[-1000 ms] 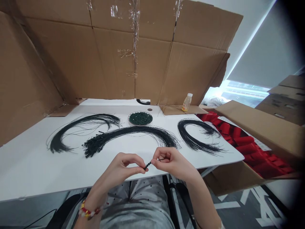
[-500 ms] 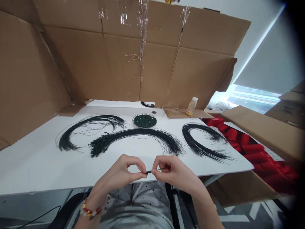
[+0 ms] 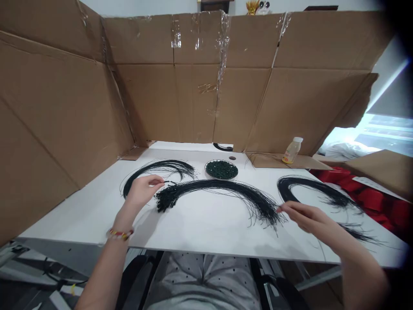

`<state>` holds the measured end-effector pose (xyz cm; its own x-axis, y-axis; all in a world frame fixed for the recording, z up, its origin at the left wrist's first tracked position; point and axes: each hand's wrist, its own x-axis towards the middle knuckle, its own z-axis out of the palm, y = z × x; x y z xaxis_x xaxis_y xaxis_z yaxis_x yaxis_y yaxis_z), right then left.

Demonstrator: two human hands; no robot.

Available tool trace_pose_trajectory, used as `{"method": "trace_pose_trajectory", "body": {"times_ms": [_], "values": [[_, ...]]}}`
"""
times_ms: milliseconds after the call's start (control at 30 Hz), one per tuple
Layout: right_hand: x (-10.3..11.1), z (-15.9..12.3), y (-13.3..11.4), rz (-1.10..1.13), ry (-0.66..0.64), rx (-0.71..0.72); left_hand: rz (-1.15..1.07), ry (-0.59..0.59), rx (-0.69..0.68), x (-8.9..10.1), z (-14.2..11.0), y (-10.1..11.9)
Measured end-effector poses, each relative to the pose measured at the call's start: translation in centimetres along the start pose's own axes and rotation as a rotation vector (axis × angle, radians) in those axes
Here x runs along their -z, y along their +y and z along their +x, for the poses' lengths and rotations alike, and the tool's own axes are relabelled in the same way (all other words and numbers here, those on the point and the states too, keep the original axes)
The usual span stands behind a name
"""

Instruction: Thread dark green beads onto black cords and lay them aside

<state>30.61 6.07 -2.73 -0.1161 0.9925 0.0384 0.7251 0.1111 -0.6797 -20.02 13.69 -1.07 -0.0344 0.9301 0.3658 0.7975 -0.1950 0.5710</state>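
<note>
My left hand is pinched on the beaded end of a thin black cord, held at the left, beaded end of the middle bundle of black cords. My right hand pinches the cord's other end at the bundle's frayed right tip, fingers pressed together. The cord between the two hands lies along the bundle and is hard to tell apart from it. A red and yellow bracelet is on my left wrist. Both hands are over the white table.
A second cord bundle curves at the left and a third at the right. A small dish of dark beads sits behind the middle bundle. A small bottle stands at the back right. Cardboard walls enclose the table; red items lie to the right.
My hands were close together at the table's near edge, working a bead on a cord. They have spread apart and moved forward to the two ends of the middle bundle. The view has tilted up.
</note>
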Motion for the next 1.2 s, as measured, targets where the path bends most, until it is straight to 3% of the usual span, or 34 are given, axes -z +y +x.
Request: {"method": "trace_pose_trajectory", "body": {"times_ms": [67, 167, 267, 367, 533, 800, 933, 1100, 1200], "values": [[-1.7, 4.0, 0.3, -0.169, 0.123, -0.009, 0.063, -0.116, -0.035, -1.1, 2.3, -0.6], [-4.1, 9.1, -0.1, -0.272, 0.191, -0.009, 0.158, -0.268, -0.08, -2.4, 4.7, -1.3], [-5.9, 11.9, -0.9, -0.398, 0.241, 0.006, 0.226, -0.318, -0.145, -3.0, 5.7, -1.9], [-7.5, 12.6, -2.4, -0.493, 0.268, 0.057, 0.245, -0.355, -0.222, -3.6, 5.6, -1.9], [-10.7, 12.4, -5.8, -0.558, 0.186, 0.211, 0.252, -0.472, -0.28, -4.9, 4.4, -1.4], [-15.2, 12.9, -12.8, -0.54, 0.102, 0.423, 0.23, -0.348, -0.205, -4.4, 1.2, -0.9], [-17.3, 13.6, -17.1, -0.468, 0.08, 0.526, 0.174, -0.219, -0.121, -2.1, -0.1, -3.3], [-21.4, 14.6, -22.5, -0.399, -0.037, 0.646, 0.151, 0.015, 0.064, 4.5, -1.8, -8.6], [-24.7, 15.0, -25.6, -0.409, -0.162, 0.716, 0.13, 0.086, 0.101, 6.7, -3.0, -10.3]]}}
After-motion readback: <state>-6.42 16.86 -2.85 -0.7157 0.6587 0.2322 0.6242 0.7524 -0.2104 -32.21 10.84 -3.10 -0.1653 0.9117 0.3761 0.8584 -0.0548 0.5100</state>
